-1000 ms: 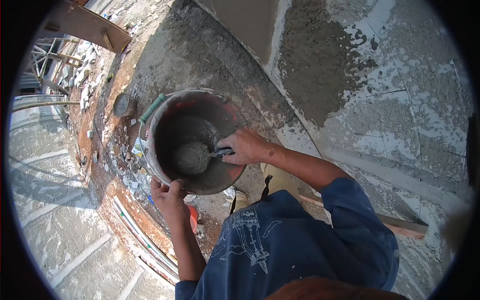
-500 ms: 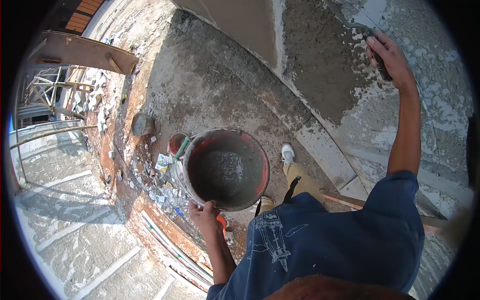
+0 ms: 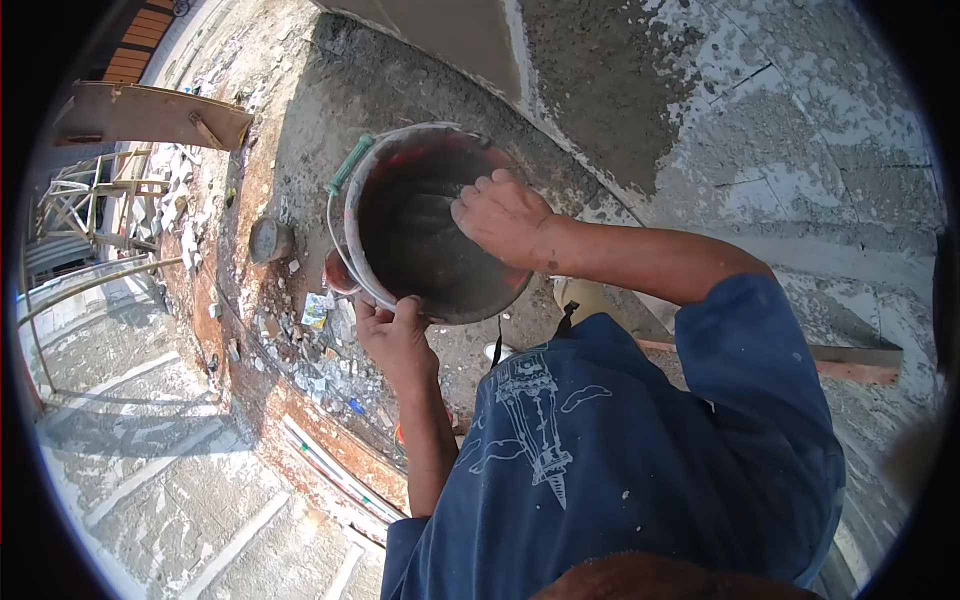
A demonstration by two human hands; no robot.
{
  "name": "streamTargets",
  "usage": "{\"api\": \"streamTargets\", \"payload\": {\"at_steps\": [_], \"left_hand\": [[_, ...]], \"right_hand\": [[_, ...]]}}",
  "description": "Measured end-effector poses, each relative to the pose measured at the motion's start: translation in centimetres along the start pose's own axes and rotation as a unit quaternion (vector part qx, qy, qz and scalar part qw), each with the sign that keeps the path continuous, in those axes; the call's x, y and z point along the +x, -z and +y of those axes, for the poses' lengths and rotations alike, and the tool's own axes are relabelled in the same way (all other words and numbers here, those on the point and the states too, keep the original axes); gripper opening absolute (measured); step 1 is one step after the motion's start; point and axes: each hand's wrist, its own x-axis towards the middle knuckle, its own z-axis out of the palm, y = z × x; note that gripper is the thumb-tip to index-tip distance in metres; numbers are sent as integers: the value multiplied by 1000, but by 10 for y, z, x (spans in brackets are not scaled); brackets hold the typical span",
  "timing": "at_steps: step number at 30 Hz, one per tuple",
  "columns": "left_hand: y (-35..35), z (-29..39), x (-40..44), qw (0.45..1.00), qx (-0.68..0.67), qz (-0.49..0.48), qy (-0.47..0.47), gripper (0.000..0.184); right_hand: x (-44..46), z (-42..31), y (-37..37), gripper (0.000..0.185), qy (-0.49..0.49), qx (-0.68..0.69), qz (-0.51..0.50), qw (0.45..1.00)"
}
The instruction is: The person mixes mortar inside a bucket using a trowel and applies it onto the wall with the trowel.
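Observation:
My left hand [image 3: 393, 338] grips the near rim of a bucket [image 3: 353, 225], thumb over the edge, and holds it tilted in front of me. Wet grey mortar [image 3: 430, 262] lies inside it. The bucket's wire handle with a green grip [image 3: 351, 164] hangs at the left side. My right hand [image 3: 505, 216] is over the bucket's mouth, fingers closed round the handle of a trowel. The hand and the mortar hide the trowel's blade. To the upper right is a wall [image 3: 740, 140], partly coated with dark fresh mortar [image 3: 603, 85].
A smaller bucket [image 3: 270, 241] stands on the ground to the left, with a reddish container [image 3: 338, 270] nearer. Rubble [image 3: 335, 350] and long pipes [image 3: 330, 470] lie below. A wooden board [image 3: 150, 115] is at upper left, and a plank [image 3: 850, 368] at right.
My right hand has moved with the trowel from the wall down and left to the bucket. My left hand has raised the bucket and shifted it slightly left.

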Motion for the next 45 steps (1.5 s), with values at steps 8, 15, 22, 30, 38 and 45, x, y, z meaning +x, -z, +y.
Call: {"api": "streamTargets", "payload": {"at_steps": [8,15,22,30,38,45], "left_hand": [[8,28,-9,995,-25,8,-101,19],[11,12,3,996,-22,16,-82,16],[29,-15,7,997,10,78,-16,17],[58,-74,16,978,16,162,132,37],[46,-160,12,947,53,222,224,32],[26,-179,14,945,71,181,264,35]], "right_hand": [[39,49,49,16,-9,-48,-71,996],[38,55,-16,44,33,167,-103,980],[31,4,-79,48,33,302,-131,944],[25,-15,-113,46,-17,438,-175,882],[-35,146,-281,40,-202,785,-301,502],[-65,321,-198,27,-416,574,65,703]]}}
